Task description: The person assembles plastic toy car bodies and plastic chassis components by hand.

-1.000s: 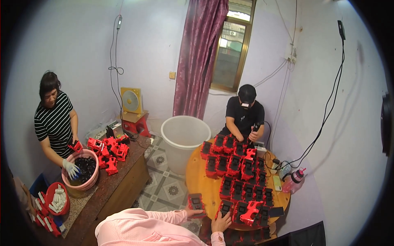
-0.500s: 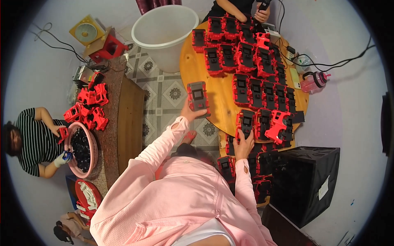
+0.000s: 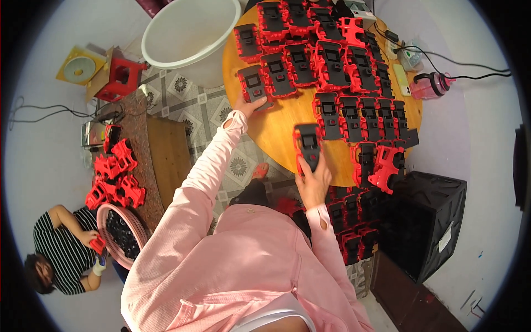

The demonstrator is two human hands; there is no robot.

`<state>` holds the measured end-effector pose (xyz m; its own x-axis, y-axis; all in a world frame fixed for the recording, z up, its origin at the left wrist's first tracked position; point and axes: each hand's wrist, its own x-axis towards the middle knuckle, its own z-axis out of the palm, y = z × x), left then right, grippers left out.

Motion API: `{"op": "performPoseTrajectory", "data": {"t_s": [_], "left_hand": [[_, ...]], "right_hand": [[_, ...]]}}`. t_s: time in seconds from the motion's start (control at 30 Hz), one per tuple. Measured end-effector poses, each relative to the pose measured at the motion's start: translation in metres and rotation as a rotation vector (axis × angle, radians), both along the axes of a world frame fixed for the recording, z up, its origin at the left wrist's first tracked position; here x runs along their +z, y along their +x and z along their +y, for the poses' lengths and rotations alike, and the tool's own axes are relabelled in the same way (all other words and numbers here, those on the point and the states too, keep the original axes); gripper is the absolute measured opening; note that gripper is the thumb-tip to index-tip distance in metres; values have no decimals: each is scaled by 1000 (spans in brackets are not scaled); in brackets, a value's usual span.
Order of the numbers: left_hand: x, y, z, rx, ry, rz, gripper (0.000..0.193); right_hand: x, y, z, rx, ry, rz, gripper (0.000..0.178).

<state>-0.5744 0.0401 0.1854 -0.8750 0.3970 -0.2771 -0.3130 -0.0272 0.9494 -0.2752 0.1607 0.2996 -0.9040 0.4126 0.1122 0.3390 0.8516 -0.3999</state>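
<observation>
My left hand (image 3: 249, 106) is closed on the near end of a red-and-black toy car body (image 3: 253, 83), at the left end of a row on the round wooden table (image 3: 282, 141). Whether that piece rests fully on the tabletop I cannot tell. My right hand (image 3: 316, 185) grips another toy car body (image 3: 307, 145) by its near end, over the table's front part. Several more of the same kind, red with black flat faces, stand in rows (image 3: 332, 63) beyond and to the right. One all-red body shell (image 3: 387, 166) lies tilted at the near right.
A large white tub (image 3: 191, 52) stands beyond the table's left side. At the right are a black crate (image 3: 426, 221), a pink jug (image 3: 428, 87) and cables. On the left, a person in stripes (image 3: 63, 238) works by a pink basket (image 3: 141, 232) and red shells (image 3: 116, 171).
My left hand has carried its toy car body forward to the row's left end. My right hand has moved one away from the near row toward the left. The view has shifted.
</observation>
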Motion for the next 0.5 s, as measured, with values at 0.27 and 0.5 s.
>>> {"op": "performPoseTrajectory", "data": {"t_s": [0.27, 0.5], "left_hand": [[-55, 45, -12, 352, -466, 219, 106], [-69, 78, -14, 278, -174, 18, 96]], "right_hand": [[-42, -93, 19, -24, 186, 52, 65], [-26, -61, 30, -114, 76, 58, 75]]}}
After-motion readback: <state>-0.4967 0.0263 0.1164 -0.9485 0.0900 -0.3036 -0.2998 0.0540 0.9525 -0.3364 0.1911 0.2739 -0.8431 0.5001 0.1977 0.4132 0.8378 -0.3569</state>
